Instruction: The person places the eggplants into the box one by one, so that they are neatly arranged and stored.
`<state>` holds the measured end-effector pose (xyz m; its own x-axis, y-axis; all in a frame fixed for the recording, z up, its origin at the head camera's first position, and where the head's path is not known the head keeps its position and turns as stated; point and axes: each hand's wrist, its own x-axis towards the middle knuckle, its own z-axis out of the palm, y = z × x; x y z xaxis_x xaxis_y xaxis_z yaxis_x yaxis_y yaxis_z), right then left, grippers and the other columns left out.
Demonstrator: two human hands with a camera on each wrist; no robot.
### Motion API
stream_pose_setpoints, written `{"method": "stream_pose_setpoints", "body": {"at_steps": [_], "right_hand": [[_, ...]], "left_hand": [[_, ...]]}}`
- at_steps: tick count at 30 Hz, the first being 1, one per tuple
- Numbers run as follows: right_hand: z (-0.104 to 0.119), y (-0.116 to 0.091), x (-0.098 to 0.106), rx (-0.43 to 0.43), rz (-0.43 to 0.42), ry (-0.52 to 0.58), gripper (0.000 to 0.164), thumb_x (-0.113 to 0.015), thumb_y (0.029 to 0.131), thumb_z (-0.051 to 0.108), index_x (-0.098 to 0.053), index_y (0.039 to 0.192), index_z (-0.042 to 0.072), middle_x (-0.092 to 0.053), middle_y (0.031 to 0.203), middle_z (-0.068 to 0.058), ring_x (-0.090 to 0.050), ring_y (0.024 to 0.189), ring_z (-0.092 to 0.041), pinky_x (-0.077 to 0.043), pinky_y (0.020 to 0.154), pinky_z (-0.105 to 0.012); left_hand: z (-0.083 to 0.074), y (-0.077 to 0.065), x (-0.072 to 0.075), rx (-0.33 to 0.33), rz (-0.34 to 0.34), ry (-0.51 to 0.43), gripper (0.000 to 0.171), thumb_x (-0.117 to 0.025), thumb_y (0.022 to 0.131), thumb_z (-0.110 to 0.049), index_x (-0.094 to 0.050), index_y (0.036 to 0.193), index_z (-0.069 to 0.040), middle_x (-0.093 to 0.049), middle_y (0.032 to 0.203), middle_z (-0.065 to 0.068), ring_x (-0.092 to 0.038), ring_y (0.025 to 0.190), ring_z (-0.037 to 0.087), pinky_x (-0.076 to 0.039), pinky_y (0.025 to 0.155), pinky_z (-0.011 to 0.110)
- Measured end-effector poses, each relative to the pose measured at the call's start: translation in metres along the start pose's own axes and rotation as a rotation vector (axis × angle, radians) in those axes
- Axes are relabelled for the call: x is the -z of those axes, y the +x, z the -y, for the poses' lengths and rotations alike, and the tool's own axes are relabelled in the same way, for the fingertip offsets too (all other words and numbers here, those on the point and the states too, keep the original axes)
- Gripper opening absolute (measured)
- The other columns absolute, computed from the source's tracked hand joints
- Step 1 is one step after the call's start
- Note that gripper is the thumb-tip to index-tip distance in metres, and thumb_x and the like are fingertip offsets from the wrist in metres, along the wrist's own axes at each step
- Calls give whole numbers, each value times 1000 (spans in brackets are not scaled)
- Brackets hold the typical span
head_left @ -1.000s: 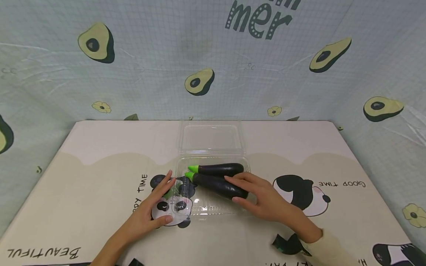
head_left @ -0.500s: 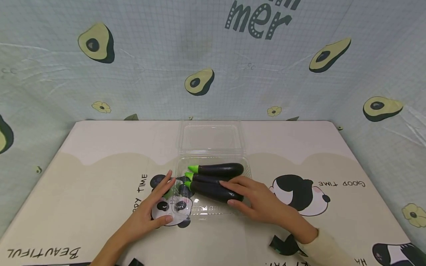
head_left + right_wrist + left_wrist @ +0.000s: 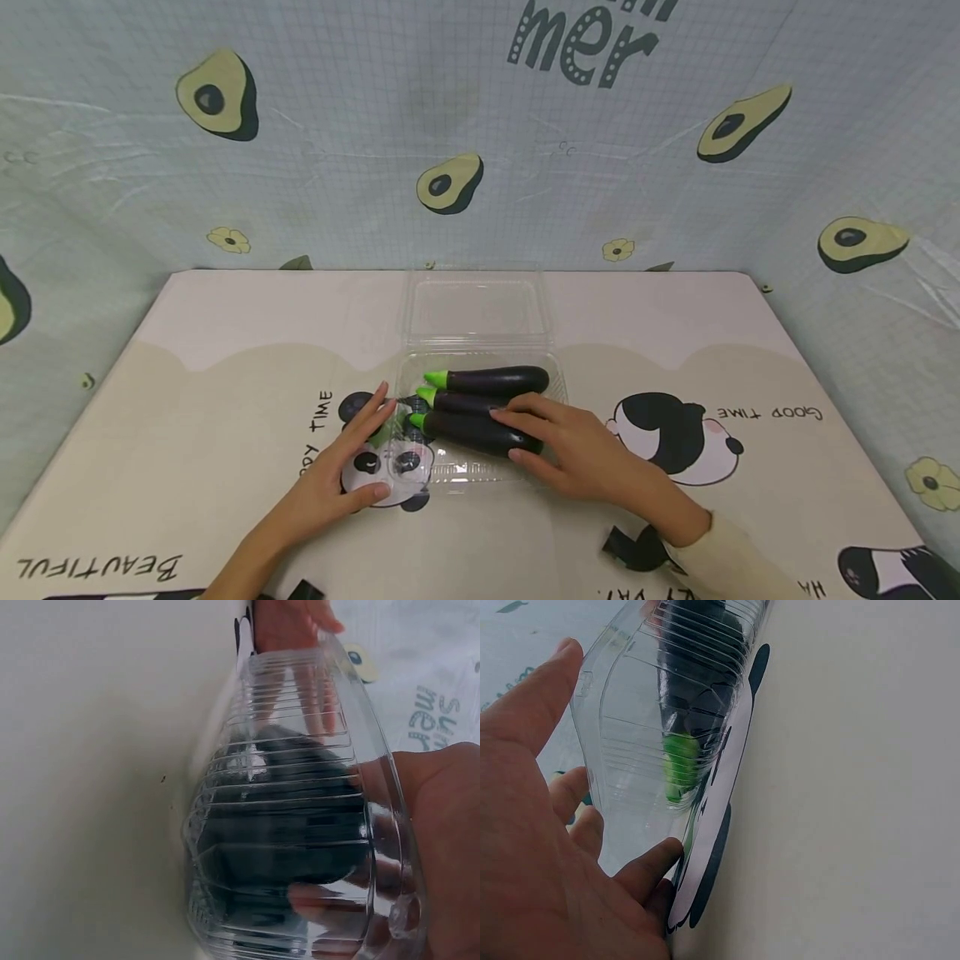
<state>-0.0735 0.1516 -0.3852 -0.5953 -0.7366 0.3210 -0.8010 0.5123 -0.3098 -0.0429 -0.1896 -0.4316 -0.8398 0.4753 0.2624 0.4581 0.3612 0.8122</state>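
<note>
Three dark purple eggplants with green stem ends lie side by side in a clear plastic clamshell box (image 3: 450, 468). My right hand (image 3: 573, 448) grips the nearest eggplant (image 3: 472, 432) by its thick end, thumb in front and fingers behind. Behind it are the middle eggplant (image 3: 457, 402), partly covered by my fingers, and the far eggplant (image 3: 498, 381). My left hand (image 3: 341, 471) is spread at the box's left side, its fingertips at the wall. In the left wrist view, a green stem (image 3: 681, 765) shows through the ribbed wall. The right wrist view shows dark eggplant (image 3: 285, 825) through the wall.
The box's lid (image 3: 476, 308) lies folded back toward the rear table edge. The pale table cover (image 3: 225, 433) carries printed pandas and words. An avocado-print curtain (image 3: 337, 125) hangs behind and at both sides. Small black pieces (image 3: 306, 590) appear at the front edge.
My right hand has moved the nearest eggplant toward me and to the left, so the middle eggplant now shows between the other two. The left hand has stayed in place.
</note>
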Motion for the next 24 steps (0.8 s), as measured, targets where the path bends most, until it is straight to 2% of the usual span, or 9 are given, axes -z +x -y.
{"method": "stream_pose_setpoints", "body": {"at_steps": [5,8,16,24], "right_hand": [[0,2,1,5,25,-17,44,-59,95,33,-57,133,14,-53,120,-2,-56,79,-7,-45,61,-23],[1,3,2,-8,40,-18,43,-62,93,32,-59,132,13,-53,114,-1,-52,72,-6,-43,59,-21],[5,6,4,-52,78,-52,42,-69,88,31,-65,125,12,-55,107,1,-51,73,-5,-45,59,-21],[2,6,4,-54,81,-8,34,-69,88,25,-67,122,20,-53,102,4,-46,67,-3,-39,55,-18]], "left_hand": [[1,0,0,2,-1,-5,86,-74,78,-14,-29,151,-11,-11,160,4,-14,145,21,-21,106,19],[1,0,0,2,-1,-7,85,-74,78,-14,-29,151,-10,-11,160,4,-13,145,22,-19,106,18],[0,0,0,5,-1,-6,84,-74,79,-14,-29,151,-10,-11,160,4,-13,145,22,-15,107,15],[1,0,0,-2,-2,0,85,-75,78,-14,-29,150,-9,-11,160,5,-13,145,22,-16,107,15]]}}
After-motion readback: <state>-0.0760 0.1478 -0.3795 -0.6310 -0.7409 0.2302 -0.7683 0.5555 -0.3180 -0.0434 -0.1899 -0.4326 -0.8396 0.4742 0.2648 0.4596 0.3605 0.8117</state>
